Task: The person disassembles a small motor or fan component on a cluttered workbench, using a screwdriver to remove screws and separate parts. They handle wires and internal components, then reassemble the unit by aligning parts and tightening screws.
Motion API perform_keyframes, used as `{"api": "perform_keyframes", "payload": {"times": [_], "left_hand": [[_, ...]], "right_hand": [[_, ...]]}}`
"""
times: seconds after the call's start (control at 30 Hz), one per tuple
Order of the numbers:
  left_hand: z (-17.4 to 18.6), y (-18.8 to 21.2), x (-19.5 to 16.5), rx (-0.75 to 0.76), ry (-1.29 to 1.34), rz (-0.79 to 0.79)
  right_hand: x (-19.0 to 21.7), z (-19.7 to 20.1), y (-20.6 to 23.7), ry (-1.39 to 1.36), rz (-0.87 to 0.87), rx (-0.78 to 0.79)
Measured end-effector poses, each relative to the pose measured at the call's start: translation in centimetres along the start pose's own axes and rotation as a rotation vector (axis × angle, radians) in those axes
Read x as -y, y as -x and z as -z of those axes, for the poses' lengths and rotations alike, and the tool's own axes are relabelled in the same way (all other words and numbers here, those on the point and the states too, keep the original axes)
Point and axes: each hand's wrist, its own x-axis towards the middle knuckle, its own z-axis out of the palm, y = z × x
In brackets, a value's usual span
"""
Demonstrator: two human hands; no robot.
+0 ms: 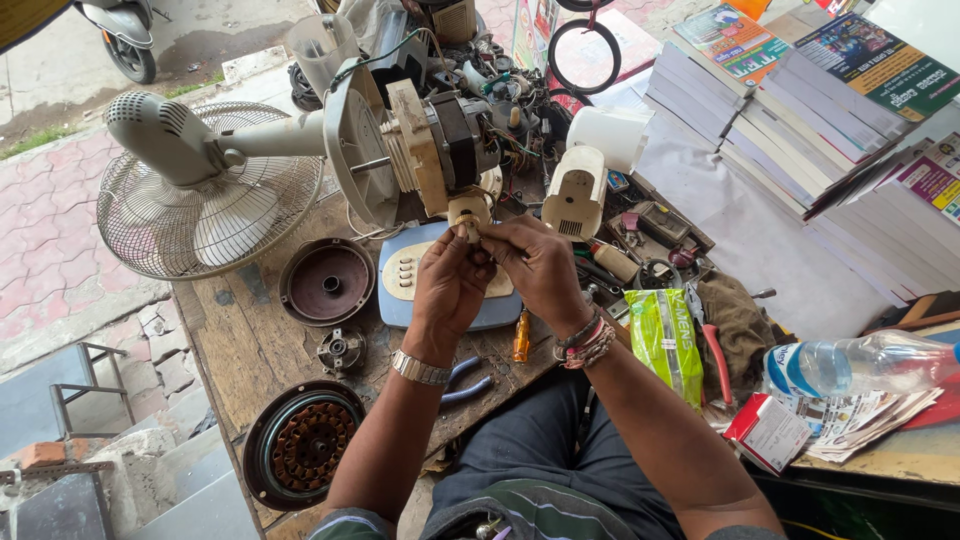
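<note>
A stripped table fan motor [440, 140] with its cream neck piece [468, 208] stands on a blue and cream fan base [400, 285] on the wooden bench [250, 345]. My left hand [448, 285] and my right hand [535, 265] meet just under the motor. Both pinch a small part at the bottom of the neck piece. The part itself is mostly hidden by my fingers. A watch sits on my left wrist, and bracelets on my right.
A fan guard [200, 205] and rear cover lie at the left. A dark round cover [327, 282], a bearing piece [340, 350] and a copper-wound stator [305, 445] lie on the bench. Pliers [468, 380], an orange screwdriver [521, 337], a green packet [665, 340], a water bottle [850, 365] and stacked books [800, 120] are at the right.
</note>
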Motion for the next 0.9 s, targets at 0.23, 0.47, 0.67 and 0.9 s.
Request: {"api": "perform_keyframes", "payload": {"times": [0.23,0.47,0.67,0.9], "left_hand": [[-0.1,-0.4,0.4,-0.051,-0.016,-0.004],[0.7,-0.7,0.9,0.021,-0.197,-0.096],[0.7,-1.1,1.6,-0.005,-0.312,-0.187],[-0.1,-1.5,1.1,-0.141,-0.299,-0.171]], "right_hand": [[-0.5,-0.1,-0.2,0.107,0.199,-0.053],[-0.5,0.8,-0.8,0.194,0.086,0.095],[-0.5,0.5,-1.1,0.197,0.054,0.093],[-1.4,0.9,-1.5,0.042,0.035,0.003]]}}
